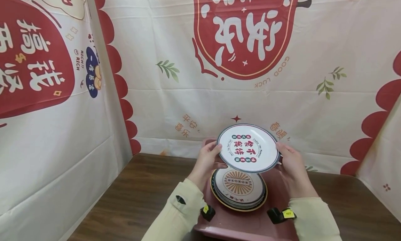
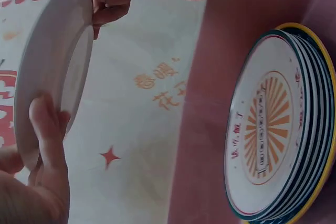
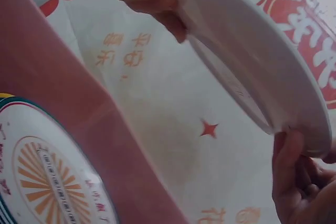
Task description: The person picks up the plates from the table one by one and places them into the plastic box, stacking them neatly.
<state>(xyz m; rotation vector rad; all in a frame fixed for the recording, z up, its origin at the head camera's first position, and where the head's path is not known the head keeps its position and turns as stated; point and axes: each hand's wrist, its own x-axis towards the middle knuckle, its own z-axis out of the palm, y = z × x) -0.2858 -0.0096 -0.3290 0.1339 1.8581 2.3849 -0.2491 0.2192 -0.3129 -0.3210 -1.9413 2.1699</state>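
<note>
Both hands hold up a white plate [image 1: 249, 148] with a blue rim and red and green lettering. At its left edge my left hand [image 1: 207, 161] pinches the rim, thumb on top and fingers beneath. My right hand [image 1: 292, 166] grips the opposite edge the same way. The plate's pale underside [image 2: 55, 61] shows in the left wrist view, and again in the right wrist view. Below it, a stack of plates [image 1: 239, 187] sits in a pink tray [image 1: 244, 227]; the top one bears an orange sunburst, and a yellow-rimmed plate lies at the bottom.
The tray stands on a dark wooden table [image 1: 116, 195]. A printed white cloth [image 1: 175, 105] with red scalloped borders hangs behind the table, and another cloth [image 1: 62, 147] hangs along the left side.
</note>
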